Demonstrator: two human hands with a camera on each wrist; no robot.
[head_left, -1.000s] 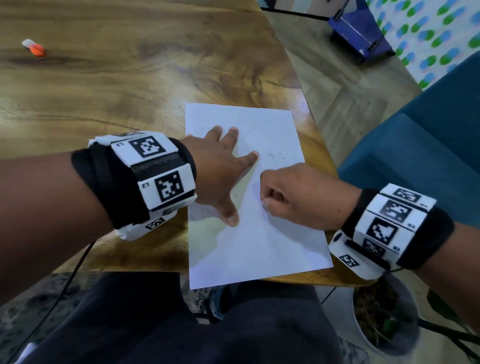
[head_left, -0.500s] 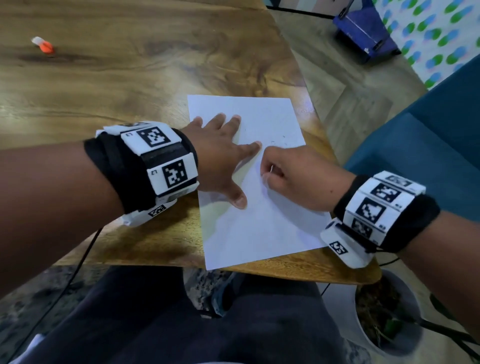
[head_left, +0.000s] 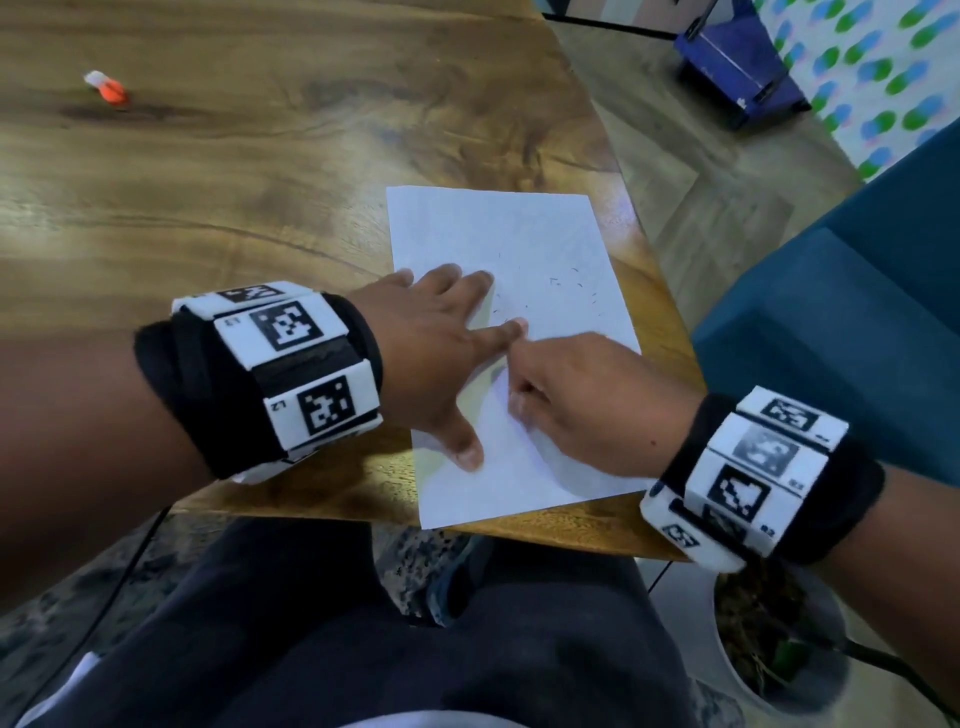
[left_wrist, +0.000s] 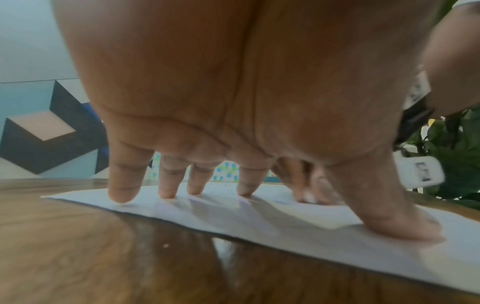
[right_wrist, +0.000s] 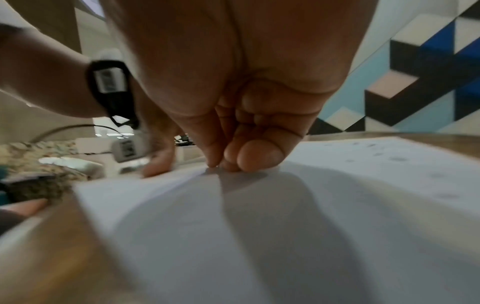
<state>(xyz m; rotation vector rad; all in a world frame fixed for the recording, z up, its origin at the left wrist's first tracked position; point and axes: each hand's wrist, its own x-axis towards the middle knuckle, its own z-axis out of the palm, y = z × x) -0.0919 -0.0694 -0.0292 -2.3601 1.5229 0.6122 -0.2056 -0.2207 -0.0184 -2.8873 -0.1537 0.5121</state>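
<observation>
White rectangular paper sheet (head_left: 519, 234) lies flat near the right corner of the brown wooden table (head_left: 260, 182), its near edge close to the table's edge, with small dark marks (head_left: 566, 278) scattered on it. The left hand (head_left: 441, 343) presses on the sheet's left part, fingers (left_wrist: 124, 185) straight and spread apart, thumb (left_wrist: 389, 216) splayed toward the person. The right hand (head_left: 587, 410) sits just beside it, its fingertips (right_wrist: 257, 154) curled and bunched together, touching the paper; whether they pinch anything cannot be told. A small orange-and-white object (head_left: 106, 88) lies well apart at the far left.
</observation>
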